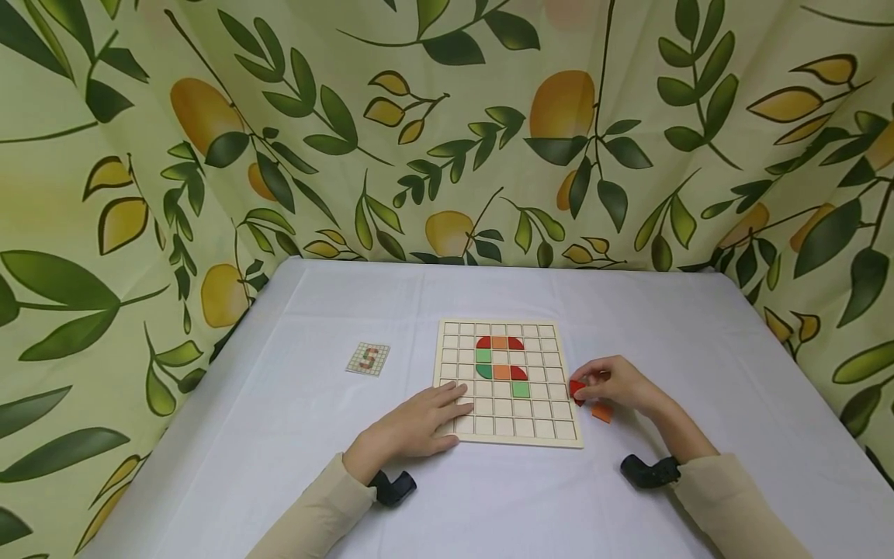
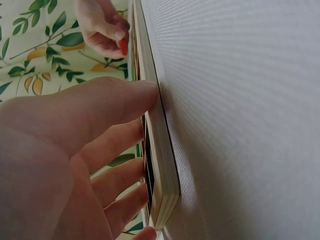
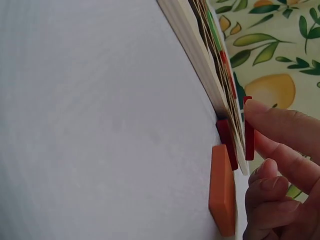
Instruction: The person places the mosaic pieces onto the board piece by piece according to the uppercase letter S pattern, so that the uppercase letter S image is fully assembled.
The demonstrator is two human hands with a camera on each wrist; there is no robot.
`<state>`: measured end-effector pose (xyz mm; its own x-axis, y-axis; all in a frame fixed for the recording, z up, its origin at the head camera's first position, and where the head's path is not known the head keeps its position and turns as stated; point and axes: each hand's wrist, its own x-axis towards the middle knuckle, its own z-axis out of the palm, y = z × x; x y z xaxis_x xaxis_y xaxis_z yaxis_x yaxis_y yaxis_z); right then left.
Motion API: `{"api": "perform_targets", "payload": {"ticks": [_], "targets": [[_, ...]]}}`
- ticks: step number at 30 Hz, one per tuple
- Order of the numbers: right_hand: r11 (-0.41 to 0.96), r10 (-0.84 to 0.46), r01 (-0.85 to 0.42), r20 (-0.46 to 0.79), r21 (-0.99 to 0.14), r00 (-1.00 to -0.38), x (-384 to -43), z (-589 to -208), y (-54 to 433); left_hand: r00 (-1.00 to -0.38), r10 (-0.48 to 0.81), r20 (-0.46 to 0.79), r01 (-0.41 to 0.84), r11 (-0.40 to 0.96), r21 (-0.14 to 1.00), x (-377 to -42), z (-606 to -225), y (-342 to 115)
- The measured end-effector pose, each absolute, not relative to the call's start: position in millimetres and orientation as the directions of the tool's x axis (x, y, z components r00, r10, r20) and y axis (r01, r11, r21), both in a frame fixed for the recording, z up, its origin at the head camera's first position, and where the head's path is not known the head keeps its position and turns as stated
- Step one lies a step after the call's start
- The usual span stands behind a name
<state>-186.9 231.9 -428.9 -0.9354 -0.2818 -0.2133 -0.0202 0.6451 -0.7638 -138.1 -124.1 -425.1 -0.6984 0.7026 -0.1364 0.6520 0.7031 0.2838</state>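
Observation:
A wooden grid board (image 1: 541, 435) lies on the table, bearing red, orange and green tiles in a curved pattern. My left hand (image 1: 419, 425) rests flat on its lower left side, fingers spread; the left wrist view shows the thumb (image 2: 120, 100) against the board's edge (image 2: 167, 190). Just off the right edge, my right hand (image 1: 618, 382) pinches a thin red tile (image 3: 249, 132) between thumb and fingers. Below that tile, a second red piece (image 3: 227, 144) sits against the board's side. An orange tile (image 3: 222, 187) lies on the cloth beside it, under the right hand.
Left of the board lies a small pattern card (image 1: 368, 359) with an S shape on a grid. White cloth (image 1: 335, 303) covers the table. A leaf-and-fruit curtain (image 1: 447, 155) hangs behind and at both sides. Black wrist devices (image 1: 649, 471) sit at both cuffs.

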Motion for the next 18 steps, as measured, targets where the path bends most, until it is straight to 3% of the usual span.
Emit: {"api": "perform_targets", "payload": {"ticks": [18], "targets": [[0.638, -0.315, -0.030, -0.225, -0.770, -0.922, -179, -429, 218, -0.690, 0.717, -0.100, 0.668, 0.685, 0.291, -138, -425, -126]]}}
